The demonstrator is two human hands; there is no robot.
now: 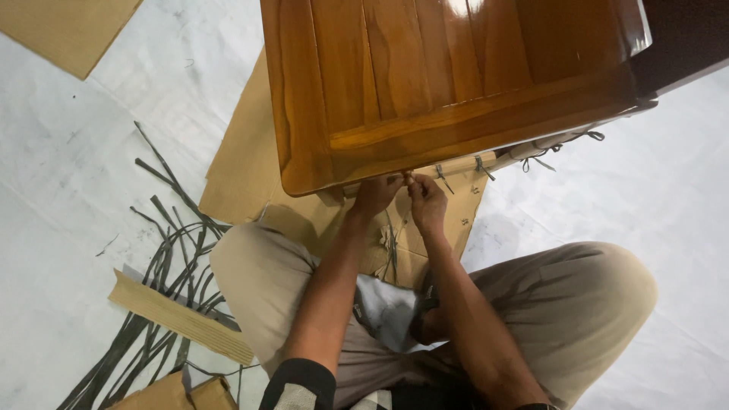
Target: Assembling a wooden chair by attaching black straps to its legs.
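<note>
A glossy brown wooden panel fills the upper middle, tilted over my lap. Below its near edge runs a cardboard-wrapped bar tied with thin grey strings. My left hand and my right hand meet just under the panel's edge, fingertips pinched together on a grey string around the cardboard wrap. Part of both hands' fingers is hidden by the panel's edge. I sit cross-legged in beige trousers.
Flat cardboard sheets lie on the white floor covering beneath the panel. A bundle of dark grey straps and a corrugated cardboard strip lie at the left. Another cardboard sheet sits top left.
</note>
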